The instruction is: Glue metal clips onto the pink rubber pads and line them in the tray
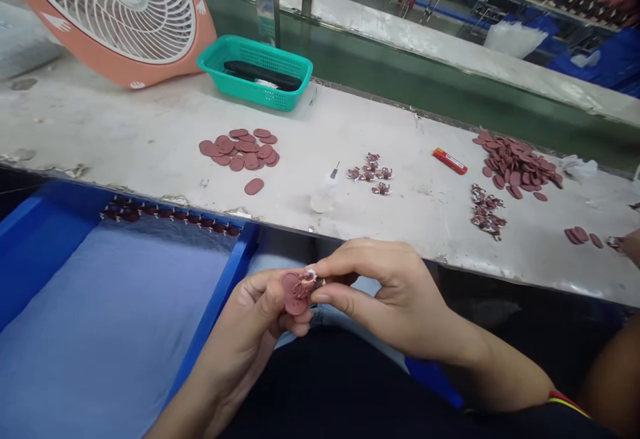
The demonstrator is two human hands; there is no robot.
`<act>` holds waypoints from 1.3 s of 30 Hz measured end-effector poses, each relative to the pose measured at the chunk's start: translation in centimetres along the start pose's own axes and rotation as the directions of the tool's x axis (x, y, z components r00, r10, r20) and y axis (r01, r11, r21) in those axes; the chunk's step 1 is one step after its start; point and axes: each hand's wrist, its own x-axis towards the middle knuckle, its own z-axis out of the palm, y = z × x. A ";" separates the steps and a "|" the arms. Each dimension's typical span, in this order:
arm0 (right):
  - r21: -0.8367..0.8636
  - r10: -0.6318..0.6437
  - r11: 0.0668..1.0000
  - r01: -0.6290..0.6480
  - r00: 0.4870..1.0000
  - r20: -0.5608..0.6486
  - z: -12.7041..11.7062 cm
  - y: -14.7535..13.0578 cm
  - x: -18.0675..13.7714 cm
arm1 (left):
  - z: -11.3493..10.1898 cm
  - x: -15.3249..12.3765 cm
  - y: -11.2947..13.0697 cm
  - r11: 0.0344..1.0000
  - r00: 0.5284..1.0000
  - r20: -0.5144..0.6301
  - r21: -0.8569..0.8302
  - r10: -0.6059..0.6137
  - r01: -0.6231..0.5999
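Note:
My left hand (260, 315) pinches dark red oval pieces (294, 295) over my lap, below the table's front edge. My right hand (385, 289) meets it from the right, its thumb and finger closed on a small flower-shaped ornament (307, 277) lying against the ovals. On the table ahead lie a pile of the same red ovals (243, 150), one loose oval (254, 186), and a small cluster of ornaments (371, 172).
A blue tray (235, 269) lined with blue cloth sits at my left, finished pieces along its far rim. A fan (115, 12), teal basket (255, 72), red lighter (450, 161), more ovals (517, 165) and ornaments (486, 211) lie on the table. Another person's hand (627, 247) shows at right.

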 end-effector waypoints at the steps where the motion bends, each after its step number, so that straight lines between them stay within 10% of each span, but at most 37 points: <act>1: -0.008 -0.003 1.000 0.003 1.000 0.006 0.0 0.0 0.0 | 0.0 0.0 0.0 1.000 1.000 0.000 0.000 -0.004 0.004; 39: -0.093 -0.191 0.974 0.204 0.972 0.134 0.4 0.3 0.6 | -0.9 0.2 -0.3 0.996 0.996 -0.007 -0.013 -0.093 0.093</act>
